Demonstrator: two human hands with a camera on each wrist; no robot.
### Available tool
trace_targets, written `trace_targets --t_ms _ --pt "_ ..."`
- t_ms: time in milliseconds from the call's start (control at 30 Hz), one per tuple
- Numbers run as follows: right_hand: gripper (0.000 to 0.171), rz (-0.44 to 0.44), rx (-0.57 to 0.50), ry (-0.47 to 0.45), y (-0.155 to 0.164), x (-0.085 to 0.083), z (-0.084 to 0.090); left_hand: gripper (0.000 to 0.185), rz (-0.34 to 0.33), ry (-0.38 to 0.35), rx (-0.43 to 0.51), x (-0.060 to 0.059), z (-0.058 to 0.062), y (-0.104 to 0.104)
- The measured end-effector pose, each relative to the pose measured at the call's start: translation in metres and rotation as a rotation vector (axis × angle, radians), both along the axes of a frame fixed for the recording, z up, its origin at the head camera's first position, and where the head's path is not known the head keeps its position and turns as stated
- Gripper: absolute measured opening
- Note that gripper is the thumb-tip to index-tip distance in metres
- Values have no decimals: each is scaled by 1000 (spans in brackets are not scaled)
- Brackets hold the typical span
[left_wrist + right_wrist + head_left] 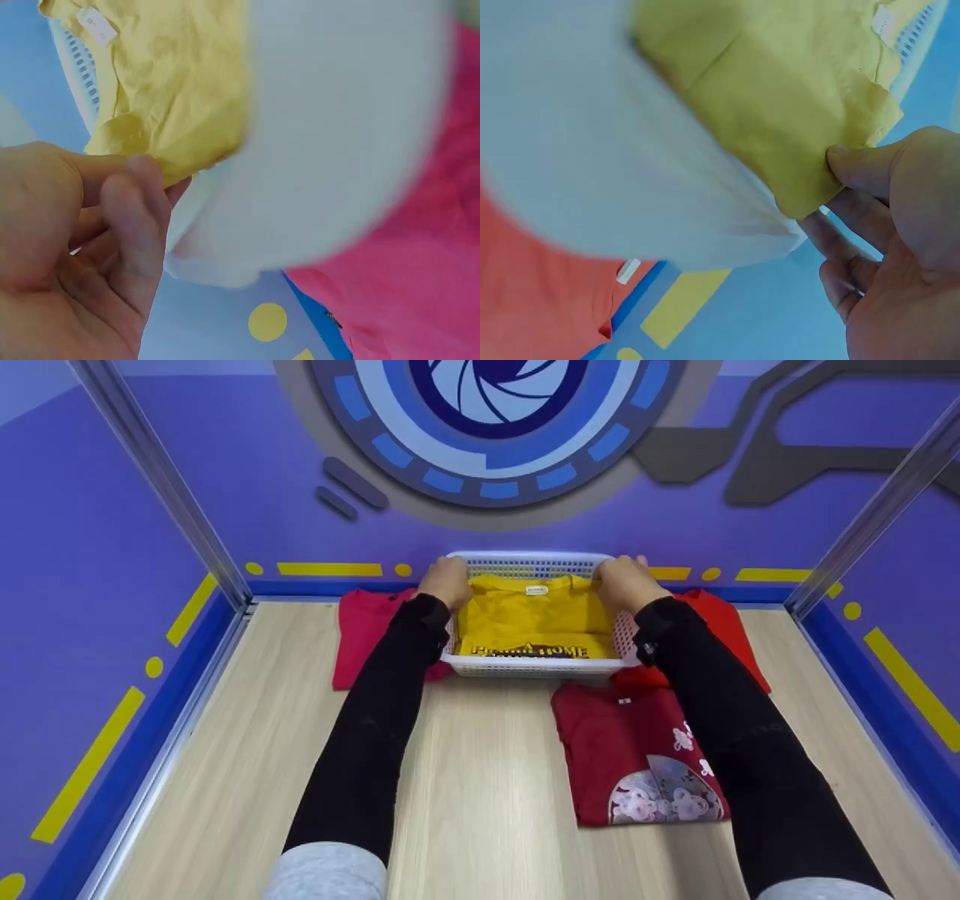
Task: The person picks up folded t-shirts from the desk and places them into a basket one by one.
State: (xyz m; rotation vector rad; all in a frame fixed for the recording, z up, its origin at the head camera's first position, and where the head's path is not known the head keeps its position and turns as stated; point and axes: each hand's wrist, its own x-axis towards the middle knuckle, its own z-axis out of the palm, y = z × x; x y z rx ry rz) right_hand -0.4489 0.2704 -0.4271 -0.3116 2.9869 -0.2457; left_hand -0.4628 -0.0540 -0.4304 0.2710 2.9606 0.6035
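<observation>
Pinch grip, left hand (446,583) and right hand (626,583), on yellow T-shirt (536,619) in white perforated basket (536,663), near head-frame centre.

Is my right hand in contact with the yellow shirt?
Touching. The right wrist view shows it plainly: the right hand pinches the edge of the yellow shirt, with the thumb lying on the cloth.

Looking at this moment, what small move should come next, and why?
Probably ease the edges of the yellow shirt down and let go: it appears to lie within the walls of the white basket, while the left hand and right hand each pinch one side of it.
</observation>
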Motion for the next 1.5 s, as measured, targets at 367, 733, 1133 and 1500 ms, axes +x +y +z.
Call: trace_targets --t_ms 367,733,1133,1500 --pt "31 -38 -9 130 -3 -11 -2 18 82 -1 78 -13 3 -1" --pt "22 -38 -15 234 -2 -6 -4 31 73 41 106 -4 11 4" --pt "30 167 -155 214 -3 48 12 32 -169 83 138 48 27 5" --pt "23 217 -364 438 11 143 13 25 -425 306 218 152 26 38"
